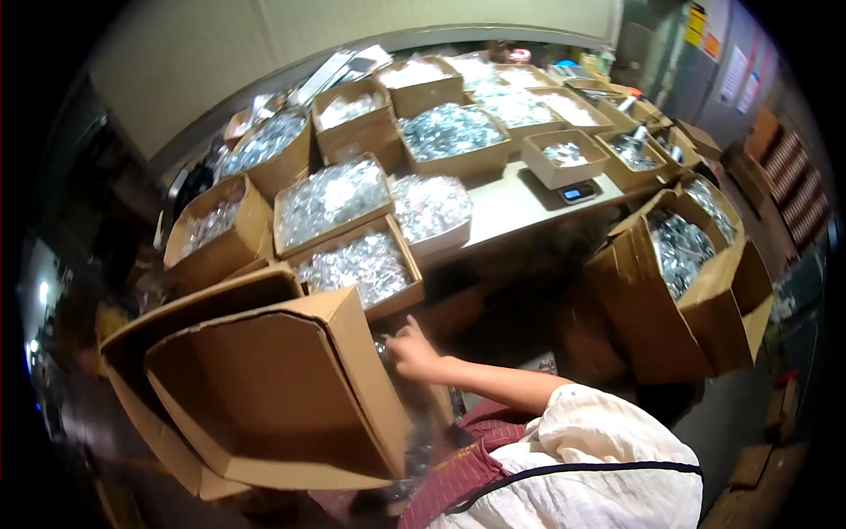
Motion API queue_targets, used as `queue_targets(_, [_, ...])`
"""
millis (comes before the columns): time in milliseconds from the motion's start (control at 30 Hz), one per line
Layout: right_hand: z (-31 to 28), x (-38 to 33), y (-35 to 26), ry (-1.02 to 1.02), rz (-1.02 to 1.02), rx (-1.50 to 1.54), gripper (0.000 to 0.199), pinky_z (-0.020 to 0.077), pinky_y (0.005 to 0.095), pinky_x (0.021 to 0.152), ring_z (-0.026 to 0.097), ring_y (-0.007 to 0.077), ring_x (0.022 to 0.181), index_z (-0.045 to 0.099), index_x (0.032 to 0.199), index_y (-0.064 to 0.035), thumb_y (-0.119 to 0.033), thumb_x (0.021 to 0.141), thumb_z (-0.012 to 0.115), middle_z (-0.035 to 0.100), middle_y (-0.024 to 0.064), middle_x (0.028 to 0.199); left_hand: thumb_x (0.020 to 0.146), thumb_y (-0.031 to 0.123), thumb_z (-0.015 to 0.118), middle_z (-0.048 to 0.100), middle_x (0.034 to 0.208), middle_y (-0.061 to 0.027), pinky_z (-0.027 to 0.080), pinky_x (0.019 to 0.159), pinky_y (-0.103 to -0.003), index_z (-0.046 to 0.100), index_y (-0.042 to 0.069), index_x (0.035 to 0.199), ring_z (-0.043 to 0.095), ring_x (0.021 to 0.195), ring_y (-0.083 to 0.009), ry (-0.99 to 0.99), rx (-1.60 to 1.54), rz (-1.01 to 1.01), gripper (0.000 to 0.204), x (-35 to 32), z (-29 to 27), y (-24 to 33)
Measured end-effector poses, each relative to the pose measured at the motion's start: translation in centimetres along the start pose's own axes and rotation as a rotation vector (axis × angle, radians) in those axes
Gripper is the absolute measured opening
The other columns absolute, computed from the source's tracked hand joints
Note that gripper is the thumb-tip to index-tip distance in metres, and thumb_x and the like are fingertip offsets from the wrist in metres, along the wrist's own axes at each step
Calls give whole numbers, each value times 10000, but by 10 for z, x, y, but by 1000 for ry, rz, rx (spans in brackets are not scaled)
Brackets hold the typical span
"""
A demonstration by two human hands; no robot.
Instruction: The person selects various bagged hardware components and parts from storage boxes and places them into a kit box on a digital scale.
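Observation:
My right hand [412, 351] is stretched out to the left, beside the right wall of a large brown cardboard box [291, 388]. Its index finger is extended and the other fingers are partly bent. No held thing shows in it. Something small and shiny lies near the fingertips, too small to name. The large box is tilted, its mouth facing me, with a second cardboard layer around it. My left hand does not show. Just beyond my right hand stands a shallow carton [416, 286] of shiny silvery pieces in clear wrapping.
More cartons of silvery pieces [330, 203] crowd the table [493, 212]. A small white-sided box [564, 159] sits on a digital scale [577, 192]. At the right stands a big open carton [634, 291] with silvery packets. A wall [352, 26] runs behind.

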State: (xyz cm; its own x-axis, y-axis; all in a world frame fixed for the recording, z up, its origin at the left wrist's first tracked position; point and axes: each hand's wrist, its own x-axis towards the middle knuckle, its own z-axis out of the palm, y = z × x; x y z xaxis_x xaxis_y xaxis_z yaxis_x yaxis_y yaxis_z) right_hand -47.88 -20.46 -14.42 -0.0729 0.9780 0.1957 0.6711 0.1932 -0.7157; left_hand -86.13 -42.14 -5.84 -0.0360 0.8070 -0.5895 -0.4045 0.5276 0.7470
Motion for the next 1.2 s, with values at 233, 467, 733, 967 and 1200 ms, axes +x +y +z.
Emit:
queue_targets(233, [-101,4,-23,-253,273,1404,151,460,247,760,623,129,804,638,934,-19,31,792,654,686,76,909,903,305,540,620,927,-159,500,718,-295,549,-39,1157,600,769,-209,-56,-48,-139,428,-74,128,-34])
queue_targets(467, [-212,-28,5,-394,357,2023,104,494,349,914,636,221,1048,584,976,-72,-36,887,624,654,103,996,887,323,602,604,881,-91,463,719,-266,571,-58,1176,567,782,-178,-287,-38,-213,480,-13,217,-78])
queue_targets(733, [-346,-94,103,-74,298,2154,139,465,422,989,577,287,1045,543,890,-31,-5,763,594,550,91,843,891,318,559,541,1360,-234,424,1012,-665,425,37,1448,488,1301,-384,-597,-620,-386,638,42,432,-112])
queue_targets(967, [-450,-144,176,335,245,2071,115,469,418,988,569,286,1031,555,878,-28,-8,765,568,544,86,835,834,198,642,461,1462,-222,245,1160,-654,312,41,1521,436,1362,-397,-851,-636,-590,778,37,630,-131])
queue_targets(1200, [-492,-180,225,713,138,2219,135,504,457,969,604,322,1028,541,910,-9,15,778,538,548,109,848,616,18,524,410,1490,-246,278,1185,-581,267,-47,1505,428,1372,-401,-975,-405,-585,928,51,730,-151])
